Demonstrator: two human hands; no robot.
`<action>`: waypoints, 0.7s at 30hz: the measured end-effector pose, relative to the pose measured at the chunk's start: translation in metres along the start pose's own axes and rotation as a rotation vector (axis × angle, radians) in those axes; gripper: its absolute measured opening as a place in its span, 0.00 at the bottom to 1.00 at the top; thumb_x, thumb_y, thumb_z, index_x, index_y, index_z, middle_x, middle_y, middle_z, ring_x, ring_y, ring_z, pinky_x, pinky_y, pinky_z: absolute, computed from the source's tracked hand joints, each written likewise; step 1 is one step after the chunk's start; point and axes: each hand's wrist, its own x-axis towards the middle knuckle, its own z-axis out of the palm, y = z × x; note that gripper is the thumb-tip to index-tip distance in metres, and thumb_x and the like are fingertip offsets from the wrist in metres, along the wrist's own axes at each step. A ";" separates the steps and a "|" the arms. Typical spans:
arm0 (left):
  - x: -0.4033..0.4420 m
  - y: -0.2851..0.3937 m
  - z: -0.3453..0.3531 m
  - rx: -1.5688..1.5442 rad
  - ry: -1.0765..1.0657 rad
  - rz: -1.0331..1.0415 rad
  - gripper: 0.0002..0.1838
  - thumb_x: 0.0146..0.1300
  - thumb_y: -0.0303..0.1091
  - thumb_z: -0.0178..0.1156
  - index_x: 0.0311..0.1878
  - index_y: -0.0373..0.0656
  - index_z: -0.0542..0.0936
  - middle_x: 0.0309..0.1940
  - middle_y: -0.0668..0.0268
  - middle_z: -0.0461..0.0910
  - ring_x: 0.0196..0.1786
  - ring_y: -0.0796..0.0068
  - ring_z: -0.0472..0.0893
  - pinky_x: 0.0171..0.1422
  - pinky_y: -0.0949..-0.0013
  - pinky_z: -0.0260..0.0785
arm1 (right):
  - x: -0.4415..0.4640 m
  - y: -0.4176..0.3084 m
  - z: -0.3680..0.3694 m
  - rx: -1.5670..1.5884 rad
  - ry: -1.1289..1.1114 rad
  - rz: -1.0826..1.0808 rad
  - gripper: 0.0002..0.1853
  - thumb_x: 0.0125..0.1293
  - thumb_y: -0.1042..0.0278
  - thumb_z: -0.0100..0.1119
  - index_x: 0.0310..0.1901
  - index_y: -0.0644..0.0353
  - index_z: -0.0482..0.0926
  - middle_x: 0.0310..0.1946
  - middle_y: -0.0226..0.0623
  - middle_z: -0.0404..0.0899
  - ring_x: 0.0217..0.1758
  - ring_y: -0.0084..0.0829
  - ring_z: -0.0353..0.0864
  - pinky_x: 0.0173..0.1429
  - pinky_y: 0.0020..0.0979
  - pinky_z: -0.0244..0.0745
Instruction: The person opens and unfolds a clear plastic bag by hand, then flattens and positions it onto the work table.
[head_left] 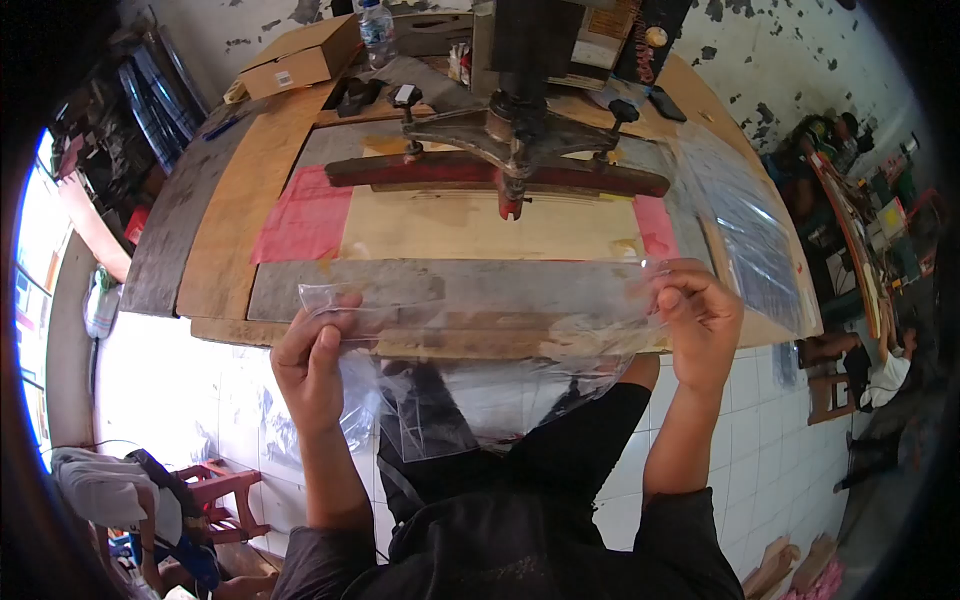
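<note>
Stretched between my two hands is a clear plastic sheet [490, 345], hanging in folds over my lap at the table's front edge. My left hand [312, 365] pinches its left upper corner between thumb and fingers. At the other end, my right hand [695, 315] grips the right upper corner. Beyond the sheet stands a press with a dark metal arm [515, 140] and a long reddish-brown bar [440, 175]. Under the bar lies a cream panel [480, 228], with a pink patch [305, 215] at its left and another pink patch [655, 225] at its right.
A stack of clear plastic sheets [745, 235] lies on the table's right side. At the back are a cardboard box [300, 58], a water bottle [377, 35] and a phone [667, 103]. A red stool [225, 495] stands lower left. Other people sit at the right and lower left.
</note>
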 end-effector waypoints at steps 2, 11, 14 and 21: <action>0.004 0.012 0.010 0.011 -0.022 0.038 0.17 0.78 0.35 0.64 0.53 0.26 0.86 0.62 0.40 0.83 0.50 0.52 0.93 0.47 0.62 0.90 | 0.004 0.004 -0.001 0.044 0.032 0.004 0.09 0.75 0.69 0.73 0.48 0.68 0.88 0.49 0.44 0.90 0.41 0.27 0.85 0.48 0.30 0.81; 0.007 0.024 0.026 -0.047 -0.073 0.044 0.12 0.78 0.26 0.61 0.54 0.25 0.85 0.59 0.43 0.86 0.54 0.52 0.92 0.54 0.59 0.88 | 0.005 0.018 -0.006 0.048 0.093 0.069 0.10 0.75 0.66 0.72 0.48 0.66 0.88 0.49 0.42 0.90 0.37 0.24 0.82 0.41 0.25 0.73; 0.009 0.024 0.028 0.016 -0.078 0.037 0.11 0.78 0.24 0.61 0.56 0.26 0.84 0.55 0.44 0.88 0.52 0.54 0.92 0.53 0.61 0.87 | 0.004 0.023 -0.005 0.041 0.110 0.102 0.10 0.75 0.66 0.72 0.48 0.65 0.87 0.49 0.42 0.90 0.36 0.24 0.81 0.40 0.25 0.72; 0.011 0.026 0.037 0.098 -0.082 -0.043 0.16 0.79 0.21 0.60 0.66 0.29 0.78 0.52 0.46 0.91 0.50 0.57 0.93 0.51 0.66 0.85 | 0.002 0.046 -0.010 0.059 0.153 0.200 0.11 0.74 0.66 0.73 0.50 0.64 0.86 0.47 0.40 0.91 0.35 0.21 0.80 0.38 0.23 0.70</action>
